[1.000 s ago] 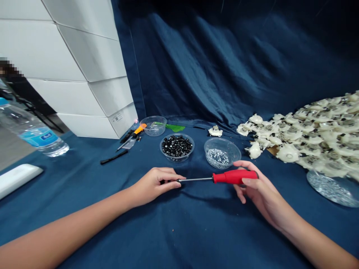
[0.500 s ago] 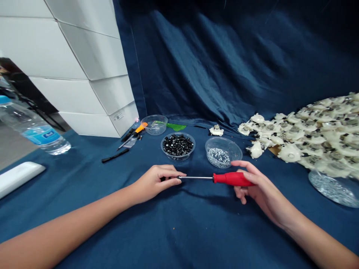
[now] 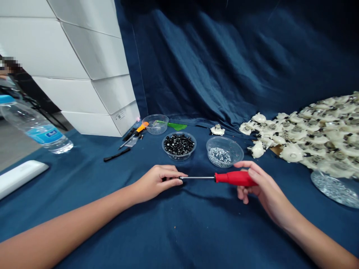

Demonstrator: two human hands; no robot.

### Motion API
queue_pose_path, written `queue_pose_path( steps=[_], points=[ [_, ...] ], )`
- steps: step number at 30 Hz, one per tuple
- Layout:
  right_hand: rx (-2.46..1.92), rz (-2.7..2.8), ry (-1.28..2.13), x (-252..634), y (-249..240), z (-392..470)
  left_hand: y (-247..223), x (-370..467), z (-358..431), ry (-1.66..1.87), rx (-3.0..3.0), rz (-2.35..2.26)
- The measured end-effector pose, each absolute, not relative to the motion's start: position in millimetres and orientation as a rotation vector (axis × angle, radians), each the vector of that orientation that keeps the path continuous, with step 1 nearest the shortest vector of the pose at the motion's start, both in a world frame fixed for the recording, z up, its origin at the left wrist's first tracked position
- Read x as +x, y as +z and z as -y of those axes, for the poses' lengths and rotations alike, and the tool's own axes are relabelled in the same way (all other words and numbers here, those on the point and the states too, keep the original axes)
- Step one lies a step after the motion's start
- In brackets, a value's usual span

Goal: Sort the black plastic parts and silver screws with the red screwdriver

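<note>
My right hand (image 3: 259, 183) is closed around the red handle of a screwdriver (image 3: 234, 178), which lies level and points left. Its metal shaft reaches across to my left hand (image 3: 162, 181), where thumb and fingers pinch a small black part (image 3: 179, 178) at the tip. Most of that part is hidden by the fingers. Just beyond the hands stand a clear bowl of small black parts (image 3: 179, 145) and a clear bowl of silver screws (image 3: 224, 151). My right fingertips show close to the rim of the screw bowl.
Off-white plastic parts (image 3: 291, 153) are heaped at the right, beside a clear container of screws (image 3: 336, 188). An orange-handled screwdriver (image 3: 141, 127) and another clear bowl (image 3: 155, 125) lie at the back left. White boxes (image 3: 103, 93) and a water bottle (image 3: 46, 134) stand left.
The view has shifted slightly, so everything sits a little further right. Both hands keep the same hold on the screwdriver and the black part; the right fingers have moved slightly.
</note>
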State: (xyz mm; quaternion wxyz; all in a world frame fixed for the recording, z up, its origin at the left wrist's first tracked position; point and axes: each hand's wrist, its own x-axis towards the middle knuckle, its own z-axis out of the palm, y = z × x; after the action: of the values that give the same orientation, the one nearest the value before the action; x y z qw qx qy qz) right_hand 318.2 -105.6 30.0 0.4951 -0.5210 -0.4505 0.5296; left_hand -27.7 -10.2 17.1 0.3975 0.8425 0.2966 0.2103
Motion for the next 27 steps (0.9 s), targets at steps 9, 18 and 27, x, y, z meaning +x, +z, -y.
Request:
queue_pose_path(
  steps=[9,18,27],
  points=[
    [-1.074,1.098,1.2,316.8,25.7,106.7,15.2,-27.3,9.9,0.531,2.133,-0.727],
    [-1.242,1.122,1.217,322.4,24.4,104.8,15.6,-27.9,9.4,0.535,2.141,-0.715],
    [-1.326,1.157,1.256,322.4,25.4,103.9,13.4,-28.2,9.7,0.53,2.154,-0.714]
  ],
)
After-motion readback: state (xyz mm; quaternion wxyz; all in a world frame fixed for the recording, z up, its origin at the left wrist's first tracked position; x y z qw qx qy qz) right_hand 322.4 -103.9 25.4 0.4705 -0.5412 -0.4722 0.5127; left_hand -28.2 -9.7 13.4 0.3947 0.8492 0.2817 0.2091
